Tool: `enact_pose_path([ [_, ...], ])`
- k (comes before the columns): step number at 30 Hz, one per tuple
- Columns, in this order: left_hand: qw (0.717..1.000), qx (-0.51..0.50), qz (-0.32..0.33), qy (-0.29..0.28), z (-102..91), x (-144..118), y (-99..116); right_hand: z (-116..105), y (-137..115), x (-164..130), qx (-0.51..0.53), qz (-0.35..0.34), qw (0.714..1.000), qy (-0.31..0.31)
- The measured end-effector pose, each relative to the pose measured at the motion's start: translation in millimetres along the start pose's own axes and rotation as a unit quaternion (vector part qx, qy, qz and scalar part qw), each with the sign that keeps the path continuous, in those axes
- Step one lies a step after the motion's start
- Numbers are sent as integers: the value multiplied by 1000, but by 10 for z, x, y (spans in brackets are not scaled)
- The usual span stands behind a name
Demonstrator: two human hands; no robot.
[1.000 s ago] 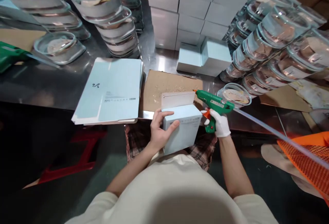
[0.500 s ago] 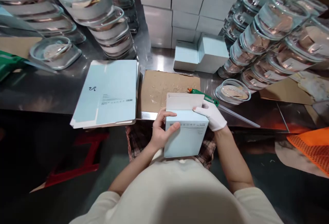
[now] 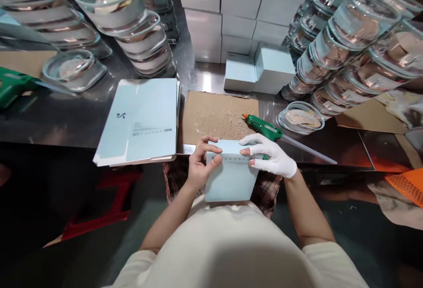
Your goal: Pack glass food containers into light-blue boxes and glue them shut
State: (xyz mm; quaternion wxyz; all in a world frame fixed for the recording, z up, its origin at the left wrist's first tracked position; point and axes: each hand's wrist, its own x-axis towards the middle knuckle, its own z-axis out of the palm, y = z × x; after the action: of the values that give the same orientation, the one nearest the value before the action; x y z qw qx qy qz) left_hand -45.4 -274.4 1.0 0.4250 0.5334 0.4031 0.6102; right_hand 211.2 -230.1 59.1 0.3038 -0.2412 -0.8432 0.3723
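Note:
I hold a light blue carton box (image 3: 231, 178) over my lap, just in front of the table edge. My bare left hand (image 3: 201, 164) grips its left side, thumb on the front face and fingers over the top. My right hand (image 3: 269, 153), in a white glove with cut fingertips, presses flat on the box's closed top flap. A green glue gun (image 3: 262, 126) with an orange tip lies on the table just behind my right hand, a clear glue stick trailing from its back.
A glue-spattered cardboard sheet (image 3: 218, 116) lies on the steel table. Flat blue carton blanks (image 3: 142, 118) are stacked to its left. Stacks of glass bowls (image 3: 145, 37) and white boxes (image 3: 244, 15) fill the back; more bowls (image 3: 350, 54) lean at right. Another green glue gun (image 3: 13, 87) lies far left.
My right hand set the glue gun down on the table, then moved onto the box. The upright top flap has been folded down and is now pressed shut.

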Motion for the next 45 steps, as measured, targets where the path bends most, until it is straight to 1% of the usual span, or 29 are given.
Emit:
enact_pose_path([
  [2, 1000, 0, -5, -12, -6, 9, 50, 49, 23, -17, -1, 19, 1000, 8],
  [3, 1000, 5, -9, -4, -6, 17, 69, 94, 35, -45, -6, 39, 999, 35],
  [5, 997, 18, -31, 66, -7, 47, 86, 231, 52, -144, -49, 90, 986, 131],
  [7, 980, 11, -79, 182, -20, 115, 74, 413, 62, -286, -145, 105, 962, 208],
  [8, 967, -6, -107, 231, -29, 165, 60, 504, 67, -359, -204, 91, 952, 209],
  [9, 956, -32, -134, 259, -39, 223, 44, 582, 75, -423, -259, 65, 947, 177],
  [10, 950, -62, -158, 263, -49, 287, 28, 636, 87, -468, -303, 33, 944, 127],
  [12, 949, -118, -180, 230, -69, 404, 9, 639, 128, -463, -359, -19, 933, 32],
  [14, 957, -137, -157, 202, -89, 470, 23, 481, 202, -287, -403, -29, 915, 12],
  [15, 964, -121, -121, 206, -101, 473, 48, 348, 253, -129, -428, -20, 903, 30],
  [17, 976, -33, -29, 215, -135, 423, 133, 16, 388, 304, -485, 25, 870, 83],
  [19, 981, 96, 43, 164, -196, 334, 256, -337, 561, 826, -533, 85, 836, 105],
  [21, 970, 213, 79, 83, -314, 270, 390, -640, 758, 1328, -557, 129, 814, 102],
  [23, 944, 311, 97, 56, -518, 281, 502, -851, 956, 1711, -569, 168, 801, 80],
  [25, 909, 395, 81, 104, -826, 381, 559, -952, 1113, 1924, -570, 205, 794, 50],
  [27, 871, 461, 22, 171, -1220, 550, 533, -945, 1184, 1963, -566, 231, 790, 38],
  [29, 827, 511, -41, 231, -1644, 752, 415, -837, 1140, 1850, -565, 248, 784, 68],
  [30, 815, 518, -60, 253, -1843, 853, 330, -748, 1073, 1742, -565, 244, 784, 86],
  [32, 821, 497, -81, 268, -2166, 1024, 165, -507, 865, 1439, -558, 208, 797, 103],
  [34, 839, 480, -121, 227, -2329, 1114, 109, -211, 604, 1050, -532, 125, 834, 75],
  [36, 822, 498, -161, 225, -2275, 1084, 245, 89, 344, 638, -498, 51, 862, 75],
  [37, 802, 517, -164, 251, -2161, 1020, 380, 221, 224, 451, -477, 17, 873, 99],
  [38, 776, 534, -146, 301, -1993, 931, 539, 332, 114, 290, -454, -5, 881, 128],
  [39, 766, 540, -109, 332, -1781, 823, 701, 417, 12, 161, -438, -17, 883, 165],
  [41, 793, 518, 30, 319, -1282, 590, 944, 501, -169, 18, -428, -15, 871, 243],
  [42, 827, 495, 81, 254, -1030, 480, 991, 503, -244, -3, -434, -7, 858, 277],
  [43, 861, 467, 118, 160, -801, 380, 980, 484, -303, 2, -442, -1, 845, 301],
  [44, 886, 437, 145, 54, -606, 290, 913, 449, -345, 22, -449, 1, 837, 313],
  [45, 896, 411, 165, -16, -453, 211, 804, 404, -368, 47, -448, 5, 837, 314],
])
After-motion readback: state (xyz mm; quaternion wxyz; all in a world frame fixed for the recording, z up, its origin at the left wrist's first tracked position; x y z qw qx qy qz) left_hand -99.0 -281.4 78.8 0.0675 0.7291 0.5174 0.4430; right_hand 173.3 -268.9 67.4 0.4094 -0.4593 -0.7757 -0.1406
